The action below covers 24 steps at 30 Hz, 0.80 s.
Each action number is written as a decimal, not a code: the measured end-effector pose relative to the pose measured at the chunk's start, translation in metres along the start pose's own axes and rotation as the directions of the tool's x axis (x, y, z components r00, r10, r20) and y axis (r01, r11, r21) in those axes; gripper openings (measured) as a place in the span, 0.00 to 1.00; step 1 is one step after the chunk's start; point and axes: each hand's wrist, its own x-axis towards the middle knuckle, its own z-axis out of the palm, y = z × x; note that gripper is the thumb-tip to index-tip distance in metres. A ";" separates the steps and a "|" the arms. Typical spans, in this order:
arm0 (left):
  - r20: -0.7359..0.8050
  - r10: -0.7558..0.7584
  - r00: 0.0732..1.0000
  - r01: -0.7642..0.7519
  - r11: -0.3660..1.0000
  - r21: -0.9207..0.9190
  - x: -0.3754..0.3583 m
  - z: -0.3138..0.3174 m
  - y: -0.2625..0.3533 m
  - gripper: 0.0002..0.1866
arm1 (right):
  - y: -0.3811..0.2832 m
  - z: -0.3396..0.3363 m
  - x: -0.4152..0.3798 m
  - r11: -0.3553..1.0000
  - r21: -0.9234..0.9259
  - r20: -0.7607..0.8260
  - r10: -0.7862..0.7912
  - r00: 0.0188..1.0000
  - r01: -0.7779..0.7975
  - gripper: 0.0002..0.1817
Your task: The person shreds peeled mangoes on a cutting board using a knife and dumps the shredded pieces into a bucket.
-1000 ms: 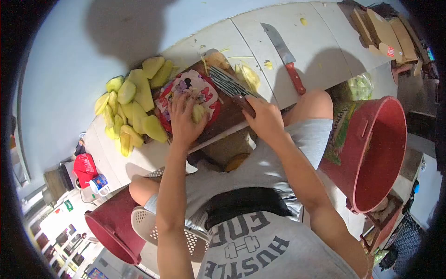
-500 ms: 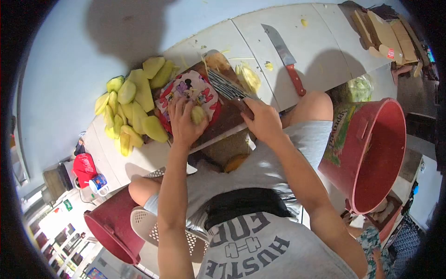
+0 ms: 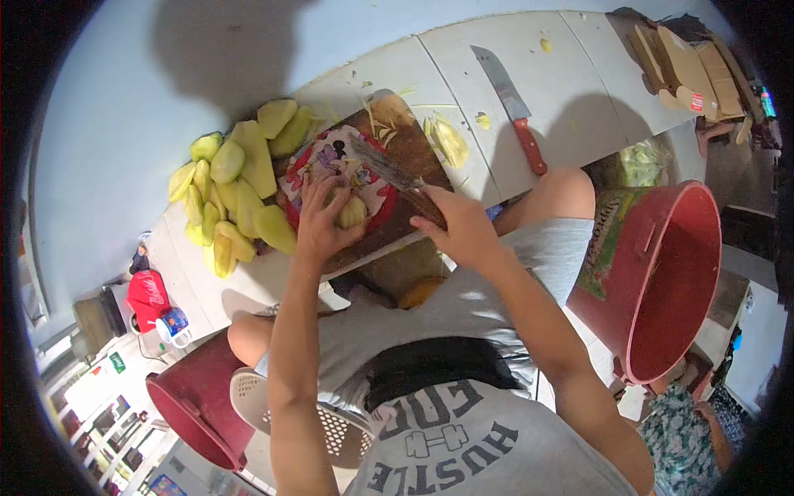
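Observation:
My left hand [image 3: 324, 217] is closed around a pale green peeled fruit piece [image 3: 353, 212], which looks like green mango. Under it lies a round, red-edged cartoon-print cloth pad [image 3: 368, 175] on a dark wooden cutting board [image 3: 413, 153]. In my right hand [image 3: 463, 223] is a knife [image 3: 389, 171], gripped by its brown handle. Its blade is smeared by motion and slants over the pad's right side, above the fruit piece. Several peeled fruit pieces [image 3: 246, 202] are heaped left of the board.
A large red-handled knife [image 3: 514, 112] rests on the tiled counter [image 3: 447, 50]. Fruit scraps [image 3: 451, 142] lie right of the board. Red tubs [image 3: 608, 281] stand on both sides of my legs. A mug [image 3: 173, 326] and red cap [image 3: 149, 299] sit at left; cardboard boxes [image 3: 686, 70] are at far right.
The knife in my right hand has swung from the board up and left over the pad. The fruit piece in my left hand has shifted slightly, and more of the board shows.

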 end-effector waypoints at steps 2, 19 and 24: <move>-0.157 -0.099 0.983 0.083 0.991 -0.103 0.003 -0.005 0.013 0.29 | -0.010 0.007 0.005 1.000 -0.020 0.026 -0.001 1.000 0.002 0.24; 0.044 -0.349 0.936 0.345 0.935 0.079 -0.016 -0.032 0.058 0.20 | -0.042 0.033 0.022 0.952 -0.307 0.221 0.055 0.974 0.016 0.17; 0.090 -0.367 0.926 0.358 0.928 0.102 -0.015 -0.031 0.057 0.19 | -0.063 0.029 0.018 0.934 -0.343 0.256 -0.011 0.967 0.101 0.17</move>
